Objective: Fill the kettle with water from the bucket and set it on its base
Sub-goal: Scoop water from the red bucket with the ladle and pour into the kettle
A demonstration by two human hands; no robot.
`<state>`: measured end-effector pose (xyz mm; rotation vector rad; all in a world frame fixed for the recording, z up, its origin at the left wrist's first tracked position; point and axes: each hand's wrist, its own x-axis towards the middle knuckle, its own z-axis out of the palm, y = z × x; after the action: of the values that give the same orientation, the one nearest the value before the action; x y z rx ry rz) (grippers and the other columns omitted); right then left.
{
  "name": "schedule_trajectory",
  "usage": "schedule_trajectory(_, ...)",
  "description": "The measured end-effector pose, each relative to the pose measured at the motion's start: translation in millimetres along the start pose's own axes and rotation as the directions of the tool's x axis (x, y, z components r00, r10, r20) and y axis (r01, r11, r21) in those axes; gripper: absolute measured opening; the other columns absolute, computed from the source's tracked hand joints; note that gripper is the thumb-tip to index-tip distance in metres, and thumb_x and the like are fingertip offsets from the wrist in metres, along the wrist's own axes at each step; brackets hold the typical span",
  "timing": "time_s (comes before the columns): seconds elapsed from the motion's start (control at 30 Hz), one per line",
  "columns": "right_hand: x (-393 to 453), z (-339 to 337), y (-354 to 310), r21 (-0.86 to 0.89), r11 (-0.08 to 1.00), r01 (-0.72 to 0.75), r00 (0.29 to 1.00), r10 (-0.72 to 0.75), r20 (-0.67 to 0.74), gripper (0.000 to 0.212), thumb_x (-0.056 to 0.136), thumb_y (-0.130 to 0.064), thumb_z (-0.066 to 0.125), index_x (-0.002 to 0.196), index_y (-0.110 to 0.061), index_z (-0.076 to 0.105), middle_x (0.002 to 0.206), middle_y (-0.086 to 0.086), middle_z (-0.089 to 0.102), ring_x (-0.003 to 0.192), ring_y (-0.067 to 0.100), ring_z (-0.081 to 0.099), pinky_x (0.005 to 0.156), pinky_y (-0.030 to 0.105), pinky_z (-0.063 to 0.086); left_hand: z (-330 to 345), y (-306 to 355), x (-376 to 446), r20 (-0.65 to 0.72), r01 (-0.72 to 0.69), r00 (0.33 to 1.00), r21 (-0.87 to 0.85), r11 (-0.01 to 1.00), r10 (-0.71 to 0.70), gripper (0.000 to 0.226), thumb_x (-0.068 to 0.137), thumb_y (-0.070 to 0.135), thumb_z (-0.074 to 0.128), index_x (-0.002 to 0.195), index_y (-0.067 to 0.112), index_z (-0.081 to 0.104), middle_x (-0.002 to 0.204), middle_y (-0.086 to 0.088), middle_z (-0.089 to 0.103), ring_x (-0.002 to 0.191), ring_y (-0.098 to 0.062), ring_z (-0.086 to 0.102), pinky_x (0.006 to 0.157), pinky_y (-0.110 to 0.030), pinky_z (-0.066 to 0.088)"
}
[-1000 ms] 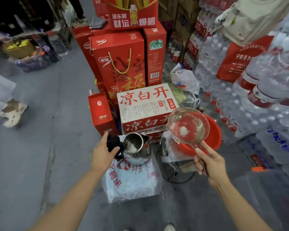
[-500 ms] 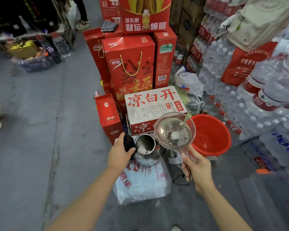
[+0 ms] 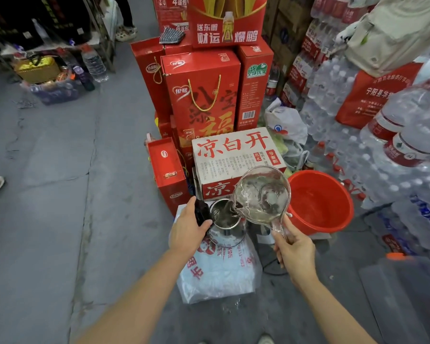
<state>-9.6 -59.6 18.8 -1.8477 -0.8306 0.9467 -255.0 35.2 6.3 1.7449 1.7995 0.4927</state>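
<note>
A steel kettle (image 3: 227,230) with its lid off is held over a white printed sack (image 3: 219,274). My left hand (image 3: 188,230) grips its black handle. My right hand (image 3: 293,252) holds the handle of a clear plastic ladle (image 3: 262,196), tilted left with its lip over the kettle mouth. Water runs from the ladle into the kettle. The red bucket (image 3: 320,202) stands on the floor just right of the ladle, with some water in it. The kettle's base is not visible.
A white carton with red characters (image 3: 236,155) and stacked red gift boxes (image 3: 201,95) stand right behind the kettle. Shrink-wrapped water bottle packs (image 3: 382,145) fill the right side. A black cable (image 3: 271,266) lies beside the sack. Grey concrete floor lies to the left.
My right hand brought the ladle leftward from over the bucket to the kettle mouth and tipped it; water now pours in. My left hand kept holding the kettle handle.
</note>
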Motion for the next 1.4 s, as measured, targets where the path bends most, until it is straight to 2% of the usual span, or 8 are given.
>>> schedule_trajectory(0.2,3.7,2.2,1.3,-0.089,0.995,0.049,0.998,-0.052,-0.032,0.061,0.091,-0.016,0.070,0.142,-0.042,0.048,0.051,-0.004,0.061,0.042,0.007,0.048,0.051,0.029,0.049,0.8,-2.2,0.7,-0.006,-0.015,1.000,-0.001,1.000,0.015,0.080,0.083,0.038,0.073,0.148,0.025,0.028,0.133,-0.007,0.058,0.110,-0.025,0.062,0.082,-0.041,0.054)
schedule_trajectory(0.3,4.5,4.6,1.3,-0.115,0.990,0.087,0.995,-0.091,-0.033,0.060,0.091,-0.018,0.070,0.144,-0.037,0.050,0.063,-0.004,0.059,0.060,0.015,0.050,0.065,0.040,0.051,1.1,-3.2,1.1,-0.005,-0.015,1.000,0.007,1.000,0.015,0.080,0.083,0.039,0.073,0.147,0.027,0.028,0.134,-0.007,0.057,0.110,-0.025,0.062,0.082,-0.042,0.055)
schedule_trajectory(0.4,4.8,7.3,1.0,-0.168,0.979,0.111,0.992,-0.120,-0.040,0.060,0.092,-0.020,0.070,0.146,-0.035,0.048,0.062,0.003,0.051,0.056,0.019,0.045,0.066,0.048,0.056,0.8,-3.5,1.1,-0.002,-0.014,1.000,0.018,1.000,0.014,0.080,0.083,0.041,0.073,0.147,0.029,0.026,0.136,-0.005,0.056,0.111,-0.024,0.062,0.082,-0.044,0.056)
schedule_trajectory(0.53,2.7,8.1,-1.7,-0.271,0.941,0.202,0.974,-0.222,-0.046,0.061,0.090,-0.022,0.071,0.146,-0.032,0.048,0.072,-0.015,0.055,0.051,0.012,0.049,0.062,0.027,0.050,1.0,-3.6,0.6,0.001,-0.018,1.000,0.024,1.000,0.018,0.080,0.083,0.042,0.073,0.147,0.029,0.026,0.138,-0.005,0.053,0.112,-0.024,0.061,0.082,-0.043,0.056)
schedule_trajectory(0.73,1.7,11.3,-6.9,-0.426,0.878,0.219,0.966,-0.255,-0.031,0.062,0.090,-0.023,0.072,0.146,-0.034,0.047,0.051,0.002,0.050,0.051,0.015,0.046,0.060,0.034,0.048,0.6,-3.2,0.1,-0.009,-0.034,0.999,0.022,0.999,0.034,0.079,0.082,0.041,0.074,0.146,0.029,0.029,0.140,-0.006,0.050,0.110,-0.023,0.061,0.080,-0.040,0.055)
schedule_trajectory(0.87,-3.2,13.6,-12.6,-0.541,0.803,0.250,0.958,-0.288,0.016,0.062,0.092,-0.026,0.069,0.147,-0.038,0.044,0.053,-0.005,0.050,0.054,0.018,0.055,0.058,0.032,0.048,0.7,-2.6,0.2,-0.012,-0.031,0.999,0.021,0.999,0.031,0.078,0.082,0.040,0.074,0.145,0.029,0.029,0.139,-0.006,0.050,0.111,-0.023,0.061,0.081,-0.040,0.054)
schedule_trajectory(1.0,-8.0,16.1,-18.9,-0.614,0.720,0.323,0.933,-0.352,0.078,0.062,0.094,-0.026,0.067,0.149,-0.031,0.041,0.063,0.007,0.067,0.059,0.027,0.065,0.058,0.040,0.058,0.8,-2.7,-0.2,-0.009,-0.032,0.999,0.018,0.999,0.032,0.079,0.082,0.040,0.074,0.147,0.027,0.029,0.139,-0.007,0.051,0.112,-0.024,0.061,0.083,-0.040,0.054)
schedule_trajectory(1.4,-10.4,24.2,-33.1,-0.791,0.344,0.506,0.792,-0.548,0.268,0.070,0.063,-0.001,0.089,0.129,-0.015,0.069,0.048,0.005,0.057,0.030,0.024,0.048,0.027,0.030,0.041,-1.0,1.9,-2.2,-0.006,-0.031,1.000,0.016,0.999,0.031,0.078,0.084,0.039,0.073,0.147,0.027,0.029,0.138,-0.008,0.052,0.112,-0.026,0.061,0.081,-0.042,0.054)
